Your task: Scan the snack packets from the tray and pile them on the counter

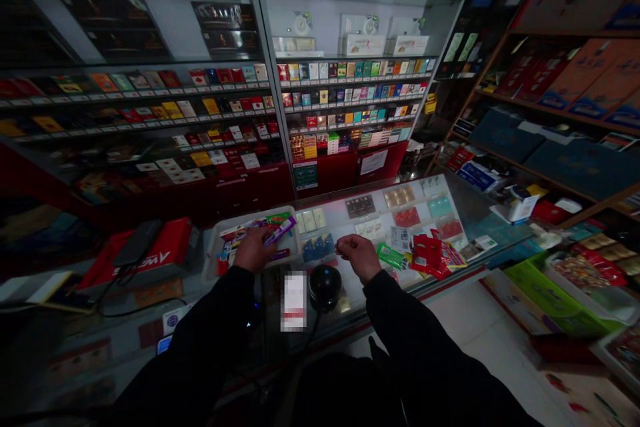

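Observation:
My left hand (253, 250) is over a white plastic tray (209, 260) full of small colourful snack packets. Its fingers close around the end of a purple packet (283, 230), partly hiding the grip. Over the glass counter, my right hand (359, 257) is pinched shut, with thumb and forefinger together; anything between them is too small to make out. To its right on the glass lie a green packet (391, 256) and several red packets (430, 255). Between my forearms stand a round black device (325, 285) with a cable and a blurred white and red item (293, 300).
A red box (173, 247) with a black object on top sits left of the tray. Behind the counter, glass shelves (350, 130) hold rows of small packs. At the right are a green bin (543, 283) and shelves with boxes (575, 153).

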A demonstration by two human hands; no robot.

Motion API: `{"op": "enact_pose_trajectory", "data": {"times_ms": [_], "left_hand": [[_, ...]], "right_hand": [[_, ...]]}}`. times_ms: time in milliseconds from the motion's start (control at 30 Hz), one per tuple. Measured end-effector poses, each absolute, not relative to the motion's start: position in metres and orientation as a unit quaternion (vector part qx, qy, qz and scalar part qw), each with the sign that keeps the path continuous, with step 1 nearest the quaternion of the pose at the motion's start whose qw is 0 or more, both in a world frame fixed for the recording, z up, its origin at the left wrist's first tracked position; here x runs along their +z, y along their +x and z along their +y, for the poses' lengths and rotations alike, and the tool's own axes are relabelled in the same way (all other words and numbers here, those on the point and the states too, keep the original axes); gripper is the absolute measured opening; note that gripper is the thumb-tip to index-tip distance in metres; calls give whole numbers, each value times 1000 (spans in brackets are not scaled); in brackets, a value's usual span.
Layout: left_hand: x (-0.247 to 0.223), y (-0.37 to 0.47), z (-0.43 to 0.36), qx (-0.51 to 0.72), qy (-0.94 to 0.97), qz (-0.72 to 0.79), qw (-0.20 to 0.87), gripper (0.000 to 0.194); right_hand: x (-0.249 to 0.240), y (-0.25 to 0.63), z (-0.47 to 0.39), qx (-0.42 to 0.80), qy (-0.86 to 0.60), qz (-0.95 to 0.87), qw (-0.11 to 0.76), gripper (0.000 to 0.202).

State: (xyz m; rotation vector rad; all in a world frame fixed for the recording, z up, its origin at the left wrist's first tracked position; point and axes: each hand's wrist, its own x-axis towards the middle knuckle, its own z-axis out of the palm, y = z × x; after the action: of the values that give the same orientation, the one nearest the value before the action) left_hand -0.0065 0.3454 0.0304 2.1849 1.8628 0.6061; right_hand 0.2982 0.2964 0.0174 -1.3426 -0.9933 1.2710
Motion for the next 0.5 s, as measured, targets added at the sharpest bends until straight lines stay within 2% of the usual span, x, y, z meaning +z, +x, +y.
{"op": "enact_pose_trajectory", "data": {"times_ms": [267,400,500], "left_hand": [[49,52,317,265,850,451,72,35],[52,64,310,275,863,416,77,36],[53,68,308,313,845,418,116,29]], "right_hand": [[38,280,301,545,-543,-403,495,35],[32,282,303,550,-542,-364,521,33],[26,286,303,573,-528,-324,535,33]]}}
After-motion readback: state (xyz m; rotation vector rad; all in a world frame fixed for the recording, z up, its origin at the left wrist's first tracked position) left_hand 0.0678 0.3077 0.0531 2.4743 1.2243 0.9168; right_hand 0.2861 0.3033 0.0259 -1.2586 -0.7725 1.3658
